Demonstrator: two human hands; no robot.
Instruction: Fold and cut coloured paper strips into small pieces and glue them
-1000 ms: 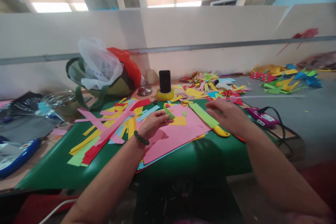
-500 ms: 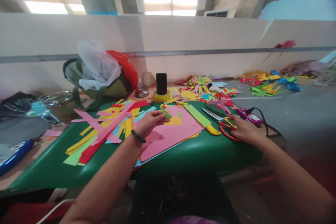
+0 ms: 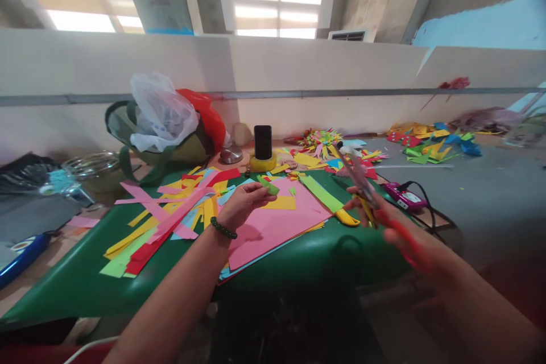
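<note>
My left hand [image 3: 245, 202] pinches a small folded green paper piece [image 3: 268, 186] above a pink paper sheet [image 3: 273, 222]. A dark bead bracelet sits on that wrist. My right hand [image 3: 384, 219], blurred by motion, is closed on a pair of red-handled scissors [image 3: 362, 182]. Their blades point up and to the left, lifted above the green table cover [image 3: 85, 273]. A yellow-handled cutter [image 3: 347, 216] lies just left of the right hand.
Coloured paper strips [image 3: 166, 210] are piled left of the pink sheet. A phone [image 3: 263, 142] stands in a yellow tape roll at the back. A green bag with plastic bags [image 3: 164, 119], a purple device with cable [image 3: 405, 196] and far paper scraps [image 3: 435, 139] surround the work area.
My right hand moved right to the scissors lying on the table, took hold of them and lifted them. My left hand has kept holding the green piece in place.
</note>
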